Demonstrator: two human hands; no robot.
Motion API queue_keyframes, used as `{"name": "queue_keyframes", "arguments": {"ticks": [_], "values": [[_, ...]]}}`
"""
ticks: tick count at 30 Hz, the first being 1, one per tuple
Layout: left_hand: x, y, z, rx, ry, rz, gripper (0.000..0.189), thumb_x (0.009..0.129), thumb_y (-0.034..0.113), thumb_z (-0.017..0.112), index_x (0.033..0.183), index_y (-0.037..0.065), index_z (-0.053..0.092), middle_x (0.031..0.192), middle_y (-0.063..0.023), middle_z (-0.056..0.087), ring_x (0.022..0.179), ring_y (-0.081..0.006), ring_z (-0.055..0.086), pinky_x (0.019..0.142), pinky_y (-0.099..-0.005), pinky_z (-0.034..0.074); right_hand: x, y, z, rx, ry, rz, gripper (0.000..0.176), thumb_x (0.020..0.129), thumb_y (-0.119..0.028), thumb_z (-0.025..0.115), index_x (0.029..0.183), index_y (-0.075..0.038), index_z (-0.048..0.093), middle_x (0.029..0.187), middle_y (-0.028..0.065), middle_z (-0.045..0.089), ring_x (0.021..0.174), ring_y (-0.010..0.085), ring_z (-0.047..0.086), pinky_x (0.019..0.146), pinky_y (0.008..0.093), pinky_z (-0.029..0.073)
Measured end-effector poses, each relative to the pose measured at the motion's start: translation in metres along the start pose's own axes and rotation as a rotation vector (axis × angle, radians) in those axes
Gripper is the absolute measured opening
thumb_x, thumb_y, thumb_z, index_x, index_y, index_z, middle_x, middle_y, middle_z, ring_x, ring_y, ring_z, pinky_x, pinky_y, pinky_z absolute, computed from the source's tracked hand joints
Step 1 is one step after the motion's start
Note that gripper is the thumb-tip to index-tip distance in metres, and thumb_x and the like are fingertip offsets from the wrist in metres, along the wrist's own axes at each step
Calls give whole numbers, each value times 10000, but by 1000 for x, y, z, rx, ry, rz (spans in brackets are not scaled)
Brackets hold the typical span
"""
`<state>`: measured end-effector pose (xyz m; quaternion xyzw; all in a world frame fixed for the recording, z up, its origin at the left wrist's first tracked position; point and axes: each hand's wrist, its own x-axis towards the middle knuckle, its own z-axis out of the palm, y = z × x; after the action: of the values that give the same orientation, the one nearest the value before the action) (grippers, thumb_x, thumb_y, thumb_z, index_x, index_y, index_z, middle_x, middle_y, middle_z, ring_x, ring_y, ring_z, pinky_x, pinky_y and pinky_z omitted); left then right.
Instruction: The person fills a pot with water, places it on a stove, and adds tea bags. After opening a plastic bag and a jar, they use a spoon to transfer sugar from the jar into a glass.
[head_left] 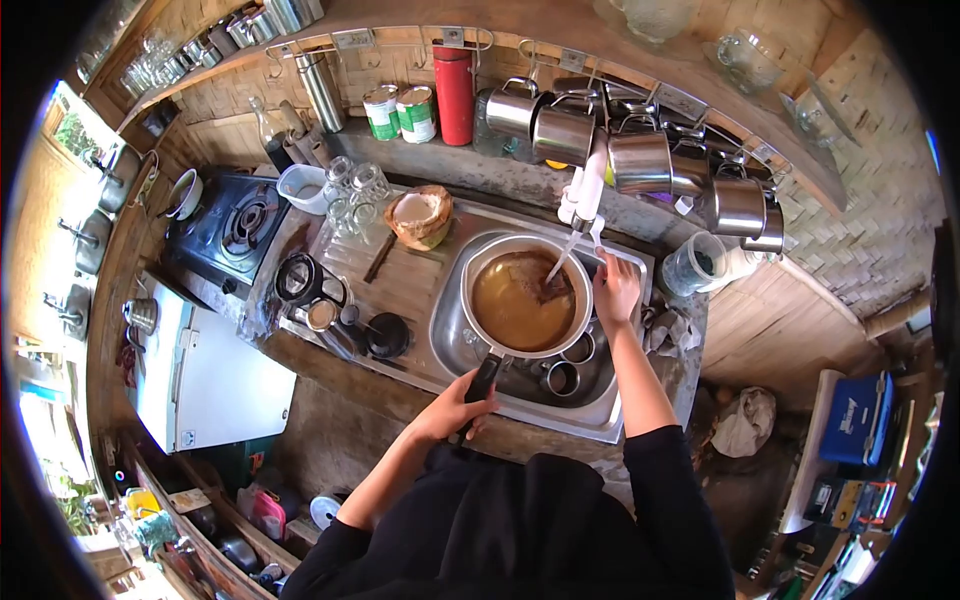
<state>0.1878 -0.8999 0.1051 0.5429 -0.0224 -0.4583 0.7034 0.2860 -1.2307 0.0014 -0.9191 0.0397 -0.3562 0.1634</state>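
Note:
My left hand (452, 408) is closed round the black handle of a metal saucepan (478, 345). The pan is over the sink (440, 325), with brownish liquid (510, 305) in it. Water runs from the white tap (583, 195) into the pan and stirs up a darker patch. Beside the pan's right rim, my right hand (617, 287) has its fingers closed at the tap's pale lever (598, 232); they partly hide it. Below the pan, metal cups (562, 378) lie in the sink basin.
An opened coconut (421, 217) and upturned glasses (365, 183) stand on the drainboard. Black-handled utensils (387, 335) lie left of the pan. A gas stove (240, 225) is farther left. Metal mugs (640, 160) hang above the tap. A clear plastic container (694, 262) stands right of the sink.

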Motion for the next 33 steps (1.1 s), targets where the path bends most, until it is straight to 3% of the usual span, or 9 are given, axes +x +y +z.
{"name": "queue_keyframes", "arguments": {"ticks": [2, 5, 6, 8, 10, 12, 23, 33], "values": [[-4, 3, -2, 9, -20, -3, 202, 879, 19, 613, 978, 54, 440, 598, -16, 462, 486, -110, 483, 411, -244, 378, -4, 0, -3, -31, -45, 29, 405, 750, -17, 626, 1129, -160, 610, 873, 74, 650, 827, 283, 610, 722, 421, 487], [-8, 11, -6, -3, -18, -9, 190, 881, 24, 602, 970, 57, 437, 601, -17, 462, 479, -112, 477, 418, -251, 379, -11, -11, -17, -96, -328, 237, 603, 776, -81, 642, 1332, -242, 477, 831, 68, 646, 825, 286, 635, 732, 430, 505], [-8, 11, -10, 6, -37, 0, 186, 881, 28, 599, 963, 59, 434, 601, -18, 462, 476, -112, 476, 422, -253, 379, -14, -19, -25, -106, -319, 242, 603, 776, -81, 642, 1332, -242, 477, 831, 68, 646, 825, 286, 635, 732, 430, 505], [-9, 13, -17, 14, -69, 11, 183, 881, 31, 596, 956, 61, 432, 601, -19, 461, 473, -112, 474, 426, -254, 379, -27, -33, -37, 52, -303, 440, 625, 780, -92, 646, 1359, -234, 457, 758, 65, 631, 752, 281, 640, 675, 424, 511], [-10, 16, -23, 38, -97, 4, 182, 887, 40, 581, 939, 63, 407, 604, -33, 466, 466, -127, 480, 447, -265, 398, -46, -47, -44, 52, -221, 456, 602, 789, -89, 647, 1347, -212, 460, 708, 60, 616, 695, 269, 637, 623, 412, 508], [-12, 18, -29, 44, -117, 6, 180, 883, 34, 583, 940, 64, 415, 592, -25, 461, 455, -121, 474, 446, -265, 393, -64, -64, -56, 130, -180, 619, 563, 794, -75, 646, 1320, -179, 475, 712, 55, 609, 681, 246, 627, 619, 390, 498], [-10, 26, -57, 69, -235, -24, 161, 888, 28, 573, 946, 52, 425, 575, -7, 466, 425, -120, 470, 475, -274, 407, -182, -120, -87, 85, -30, 723, 426, 789, -14, 636, 1200, -75, 542, 703, 44, 554, 676, 197, 569, 660, 328, 473], [-3, 32, -73, 111, -272, -58, 158, 881, 31, 581, 936, 40, 434, 560, -22, 477, 436, -124, 475, 503, -286, 426, -192, -154, -80, 30, -10, 675, 357, 768, 0, 642, 1108, -87, 578, 712, 53, 570, 731, 235, 582, 700, 379, 469]]}}
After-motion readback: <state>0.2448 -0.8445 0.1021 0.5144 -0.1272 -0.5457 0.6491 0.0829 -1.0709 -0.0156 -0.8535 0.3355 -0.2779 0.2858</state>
